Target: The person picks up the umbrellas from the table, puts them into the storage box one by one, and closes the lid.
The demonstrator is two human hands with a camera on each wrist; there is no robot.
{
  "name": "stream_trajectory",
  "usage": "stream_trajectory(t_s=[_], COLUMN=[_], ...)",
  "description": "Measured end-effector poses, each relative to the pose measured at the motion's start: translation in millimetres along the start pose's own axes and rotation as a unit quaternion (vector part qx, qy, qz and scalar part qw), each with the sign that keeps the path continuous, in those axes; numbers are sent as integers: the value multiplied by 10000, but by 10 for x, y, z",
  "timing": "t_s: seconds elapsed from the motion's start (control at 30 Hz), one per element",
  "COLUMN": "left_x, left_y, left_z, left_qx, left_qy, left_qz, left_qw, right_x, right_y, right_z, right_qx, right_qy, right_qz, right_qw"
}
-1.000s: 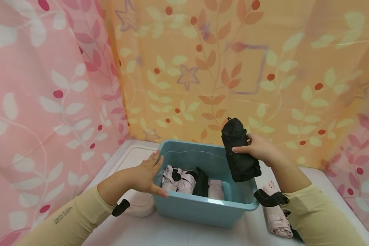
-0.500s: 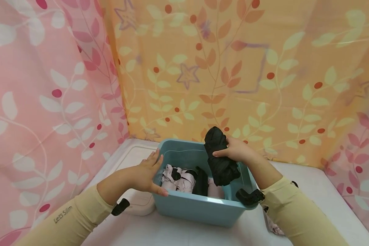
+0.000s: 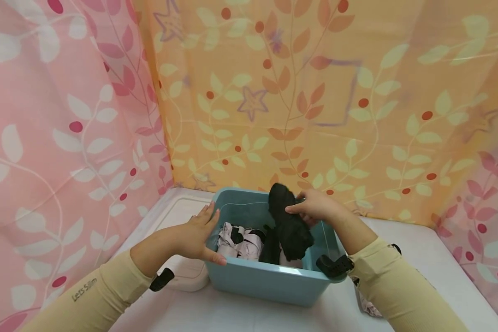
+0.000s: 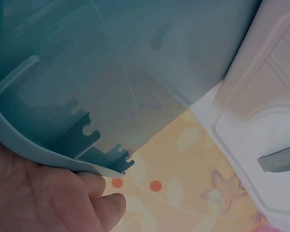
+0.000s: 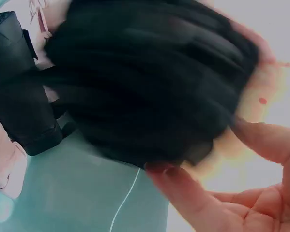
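My right hand [image 3: 317,205] grips a folded black umbrella [image 3: 290,226] by its side, thumb in front. It is tilted over the right half of the blue plastic bin [image 3: 265,283]. In the right wrist view the umbrella [image 5: 149,82] is blurred, with the thumb and fingers at its edge. My left hand [image 3: 192,237] rests on the bin's left rim, fingers spread and straight. Inside the bin lie pale pink folded bundles [image 3: 249,246] with black parts, and another black one [image 3: 269,249] standing beside them. A further pink bundle [image 3: 288,263] is mostly hidden behind the held umbrella.
A white lid [image 3: 191,276] lies left of the bin, partly under the left arm. Right of the bin, another pink bundle [image 3: 370,306] is mostly covered by the right sleeve. Patterned curtains [image 3: 249,92] hang behind and at the sides of the white surface [image 3: 216,313].
My right hand has carried the black umbrella leftward and down, from above the bin's right edge to over the bundles inside. The left hand has stayed on the rim.
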State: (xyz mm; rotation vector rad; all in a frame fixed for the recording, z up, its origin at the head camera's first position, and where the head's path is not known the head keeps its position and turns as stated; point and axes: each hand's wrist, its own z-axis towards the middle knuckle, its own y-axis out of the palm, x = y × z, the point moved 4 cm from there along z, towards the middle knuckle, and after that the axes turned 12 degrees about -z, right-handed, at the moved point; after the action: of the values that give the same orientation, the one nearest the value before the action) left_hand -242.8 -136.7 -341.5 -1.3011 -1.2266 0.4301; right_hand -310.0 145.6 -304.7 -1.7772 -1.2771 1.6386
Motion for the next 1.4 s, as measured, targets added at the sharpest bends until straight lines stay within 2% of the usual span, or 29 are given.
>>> stream_trajectory(t_s=[0.13,0.6,1.07,1.4], left_x=[-3,0,-35,-45], left_y=[-4,-9,28,23], left_z=[-4,-3,12,15], left_qx=[18,-1,-3,-14], left_qy=[-1,11,1,16], left_qz=[4,-20,111,123], left_qw=[10000,10000,9999,9999], right_x=[21,124,125,233], right_y=[4,-54,-210,-467], right_z=[-21,-54,-157,-355], right_qx=[-266,-469,-389,-230], right_qy=[2,-266,-567,-741], right_qz=[413,588,619,555], right_qw=[9988,9968,9957,9954])
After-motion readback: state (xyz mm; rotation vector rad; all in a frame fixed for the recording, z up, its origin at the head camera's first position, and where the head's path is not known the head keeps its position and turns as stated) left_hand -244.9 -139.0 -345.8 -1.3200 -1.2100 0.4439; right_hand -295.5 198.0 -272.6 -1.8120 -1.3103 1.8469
